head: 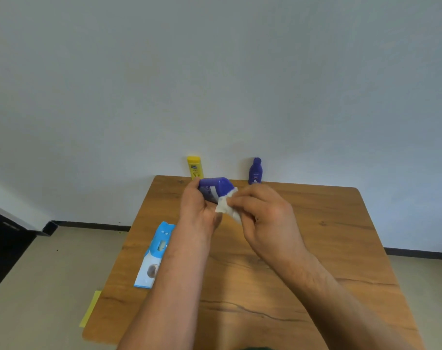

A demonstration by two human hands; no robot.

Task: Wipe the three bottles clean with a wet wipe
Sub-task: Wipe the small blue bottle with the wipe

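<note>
1. Wiping is under way on one bottle: the left hand [198,205] is wrapped around a blue plastic bottle with a rounded blue cap [214,186], held on its side above the far middle of the wooden counter [328,248], cap pointing right.
2. The right hand [262,215] pinches a crumpled white wet wipe [226,205] between its fingertips and presses it against the cap end of the held bottle.
3. Two more bottles stand upright at the far edge of the counter, against the pale wall: a yellow plastic bottle with a flat yellow cap [194,168] just behind the left hand, and a small dark-blue bottle with a narrow neck [255,171] to its right, well apart from the hands.
4. A light-blue soft pack of wet wipes [154,256] lies flat near the counter's left edge, partly hidden by the left forearm.
5. My judgement of progress: one bottle is being cleaned now. Whether the two standing bottles are already wiped cannot be told, as no dirt or shine is readable on them. At most two remain.
6. What seems left for this bottle is its body, then setting it back upright.
</note>
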